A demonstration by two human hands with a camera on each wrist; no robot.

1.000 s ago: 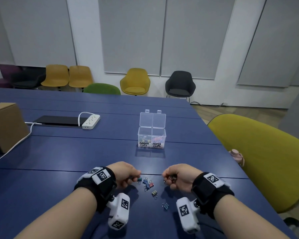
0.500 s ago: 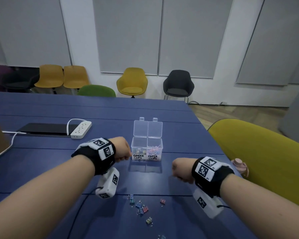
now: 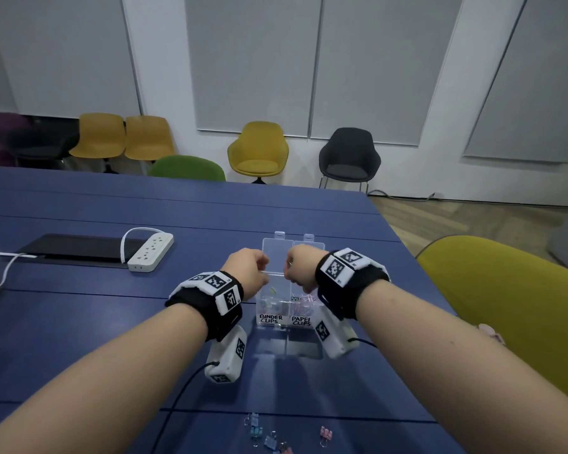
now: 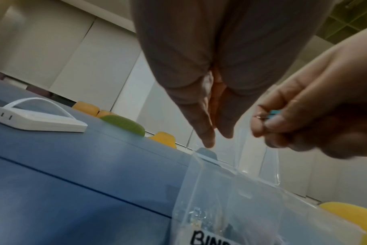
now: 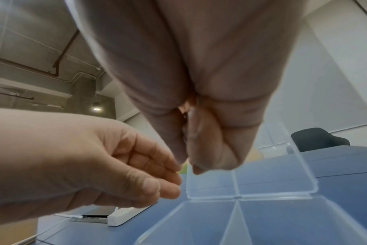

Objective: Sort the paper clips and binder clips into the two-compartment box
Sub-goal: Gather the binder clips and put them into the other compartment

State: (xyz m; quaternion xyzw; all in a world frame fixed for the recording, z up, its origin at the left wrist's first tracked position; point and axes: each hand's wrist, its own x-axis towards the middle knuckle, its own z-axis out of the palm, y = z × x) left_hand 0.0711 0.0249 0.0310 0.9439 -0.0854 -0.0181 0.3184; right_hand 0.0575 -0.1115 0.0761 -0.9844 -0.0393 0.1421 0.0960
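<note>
The clear two-compartment box [image 3: 284, 319] stands open on the blue table, its front marked BINDER CLIPS on the left and PAPER CLIPS on the right, with clips in both halves. Both hands hover over it. My left hand [image 3: 265, 267] is above the binder side; in the left wrist view its fingers [image 4: 207, 140] point down, nearly straight, with nothing between them. My right hand [image 3: 288, 269] is beside it and pinches a blue binder clip [image 4: 273, 114] between thumb and fingers. Several loose binder clips [image 3: 269, 437] lie at the near table edge.
A white power strip [image 3: 150, 252] and a black flat pad [image 3: 76, 247] lie to the left of the box. A yellow-green chair [image 3: 505, 306] stands against the table's right edge. The raised box lid [image 5: 262, 182] is just behind my fingertips.
Both hands left the clip pile near the table edge and moved forward and up to the box. The left hand's fingers went from curled to nearly straight.
</note>
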